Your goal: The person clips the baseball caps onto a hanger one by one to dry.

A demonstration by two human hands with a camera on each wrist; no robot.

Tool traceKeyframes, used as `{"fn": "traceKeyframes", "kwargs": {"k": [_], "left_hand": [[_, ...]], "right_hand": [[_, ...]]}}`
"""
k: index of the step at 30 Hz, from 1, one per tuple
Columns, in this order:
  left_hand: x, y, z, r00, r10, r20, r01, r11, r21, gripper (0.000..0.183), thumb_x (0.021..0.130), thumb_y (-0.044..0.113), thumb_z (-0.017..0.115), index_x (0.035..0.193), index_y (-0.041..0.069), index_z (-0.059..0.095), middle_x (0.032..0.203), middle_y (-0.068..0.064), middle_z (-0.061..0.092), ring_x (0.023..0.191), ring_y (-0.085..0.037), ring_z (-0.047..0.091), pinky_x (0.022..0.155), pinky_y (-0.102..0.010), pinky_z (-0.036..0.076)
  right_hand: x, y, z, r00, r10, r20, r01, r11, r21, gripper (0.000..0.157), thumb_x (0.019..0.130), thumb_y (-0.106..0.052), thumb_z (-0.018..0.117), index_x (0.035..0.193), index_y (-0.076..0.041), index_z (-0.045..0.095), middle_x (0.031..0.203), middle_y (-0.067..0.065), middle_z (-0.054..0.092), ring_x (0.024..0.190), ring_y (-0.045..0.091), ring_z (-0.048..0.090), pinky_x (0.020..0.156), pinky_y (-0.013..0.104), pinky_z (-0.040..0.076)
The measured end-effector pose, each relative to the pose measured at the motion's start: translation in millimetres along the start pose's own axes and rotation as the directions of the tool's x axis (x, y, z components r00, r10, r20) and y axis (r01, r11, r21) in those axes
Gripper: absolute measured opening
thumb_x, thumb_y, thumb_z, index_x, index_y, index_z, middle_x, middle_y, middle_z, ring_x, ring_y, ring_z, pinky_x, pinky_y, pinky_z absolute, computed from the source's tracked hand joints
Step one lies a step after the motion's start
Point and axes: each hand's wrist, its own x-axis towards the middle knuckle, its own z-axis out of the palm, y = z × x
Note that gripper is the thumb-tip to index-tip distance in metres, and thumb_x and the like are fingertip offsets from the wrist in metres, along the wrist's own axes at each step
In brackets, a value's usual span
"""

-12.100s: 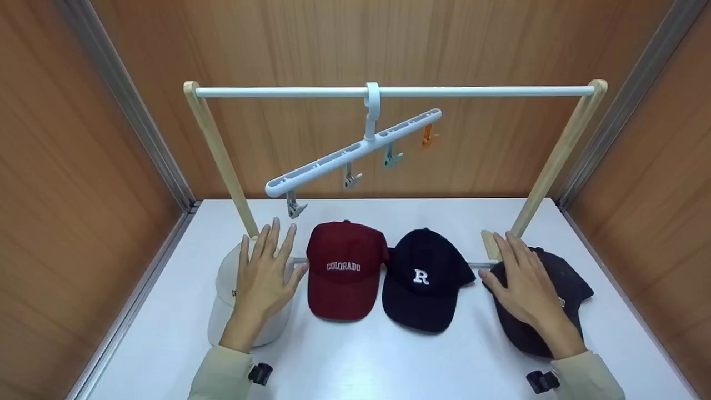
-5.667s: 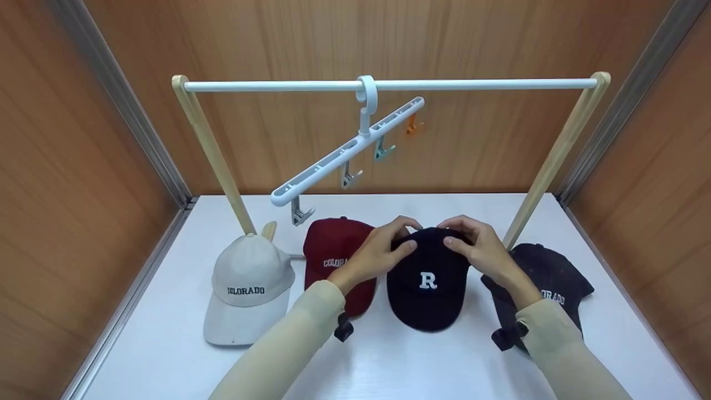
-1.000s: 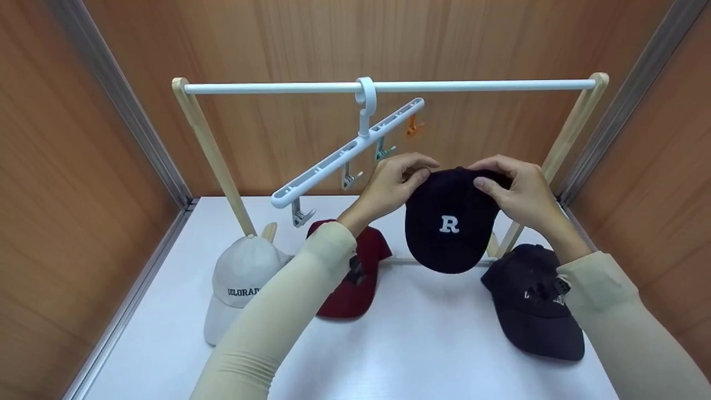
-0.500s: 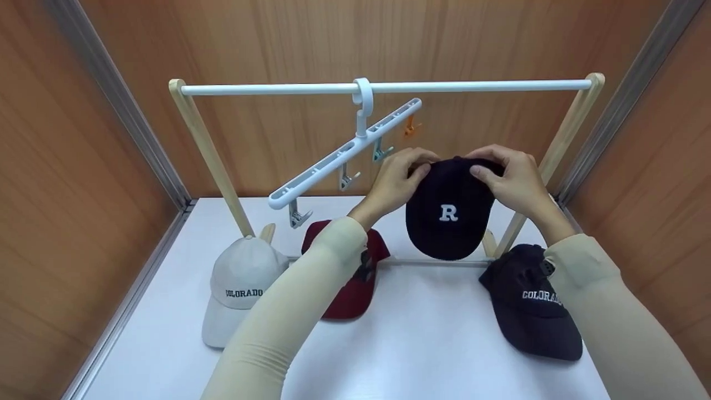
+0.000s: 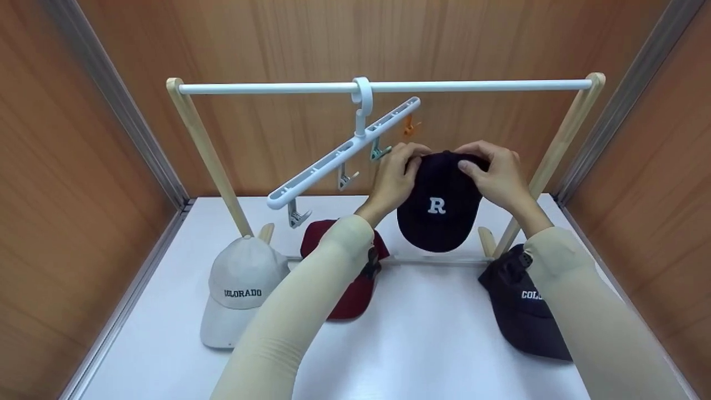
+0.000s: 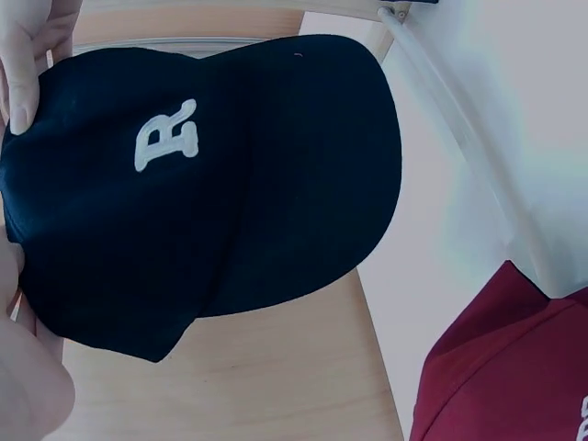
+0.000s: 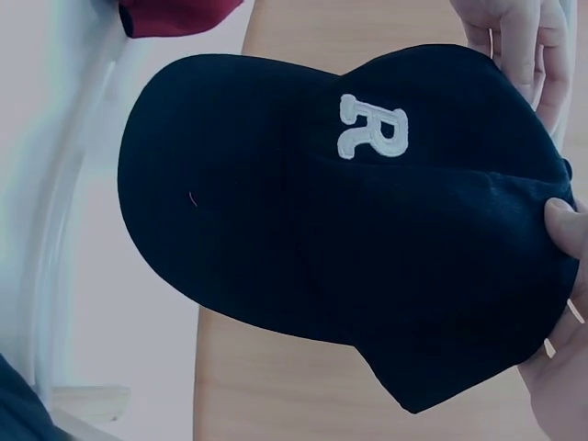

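A navy baseball cap [image 5: 436, 230] with a white letter R is held up off the table, brim down and front facing me. My left hand [image 5: 395, 176] pinches the left side of its crown, my right hand [image 5: 496, 173] the right side. In the wrist views both thumbs press on the crown, with other fingers behind it. Left of the cap a white clip hanger [image 5: 333, 162] hangs slantwise; its green clip [image 5: 379, 151] is close by my left fingers. Two grey clips, one being the front clip [image 5: 298, 214], and an orange clip [image 5: 410, 128] also hang from it.
The hanger hooks over the white rod [image 5: 472, 86] of a wooden-legged rack. On the white table [image 5: 422, 344] lie a light grey cap [image 5: 236, 278], a red cap [image 5: 353, 297] partly behind my left sleeve, and a dark cap [image 5: 519, 322] partly behind my right sleeve. Wooden panels surround the table.
My hands, first spread over the outer caps, took hold of the navy cap and lifted it off the table. Over the last second it has risen further and shifted slightly left.
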Motion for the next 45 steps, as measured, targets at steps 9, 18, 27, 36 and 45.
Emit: {"fn": "traceKeyframes", "kwargs": {"k": [9,18,27,36,45], "left_hand": [[2.7,-0.4,7.5,0.999,-0.027,-0.032,0.028,0.999,0.029,0.026,0.112,0.006,0.051,0.132,0.009,0.067,0.124,-0.007,0.067,0.115,-0.018,0.062,0.102,-0.024,0.047],[9.7,4.3,12.5,0.986,-0.162,-0.033,0.162,0.987,-0.016,0.042,0.113,0.015,0.052,0.154,0.009,0.045,0.146,-0.011,0.052,0.136,-0.022,0.052,0.114,-0.033,0.043],[19.2,14.9,17.4,0.92,-0.374,-0.115,0.372,0.927,-0.041,0.067,0.111,0.028,0.055,0.167,0.011,0.02,0.17,-0.014,0.024,0.155,-0.027,0.029,0.128,-0.046,0.023],[30.6,9.2,12.0,0.904,-0.394,-0.166,0.383,0.919,-0.091,0.071,0.109,0.019,0.058,0.168,0.013,0.019,0.175,-0.013,0.019,0.162,-0.027,0.014,0.128,-0.042,0.024],[35.1,3.3,2.4,0.91,-0.394,-0.131,0.379,0.917,-0.125,0.074,0.11,0.016,0.057,0.17,0.014,0.014,0.175,-0.008,0.023,0.163,-0.026,0.004,0.13,-0.043,0.023]], "right_hand": [[4.5,-0.4,4.9,1.0,0.012,-0.018,-0.012,1.0,-0.004,0.021,0.101,-0.007,0.073,0.121,-0.013,0.077,0.118,0.004,0.078,0.11,0.016,0.069,0.095,0.021,0.049],[3.1,-1.8,3.8,1.0,-0.014,-0.013,0.014,1.0,-0.004,0.021,0.1,-0.005,0.073,0.12,-0.011,0.077,0.118,0.006,0.077,0.111,0.018,0.07,0.097,0.02,0.048],[1.4,-5.1,2.6,0.999,-0.046,0.002,0.046,0.999,0.005,0.021,0.1,-0.005,0.073,0.121,-0.009,0.077,0.118,0.006,0.077,0.111,0.019,0.07,0.097,0.018,0.049],[-0.1,-8.4,2.6,0.999,-0.039,-0.002,0.039,0.999,0.004,0.02,0.1,-0.006,0.073,0.12,-0.01,0.077,0.117,0.005,0.077,0.109,0.018,0.07,0.095,0.02,0.049],[-1.7,-8.8,2.1,0.999,-0.037,0.0,0.037,0.999,-0.002,0.02,0.1,-0.008,0.074,0.119,-0.012,0.077,0.116,0.003,0.078,0.109,0.017,0.07,0.101,0.039,0.052]]}}
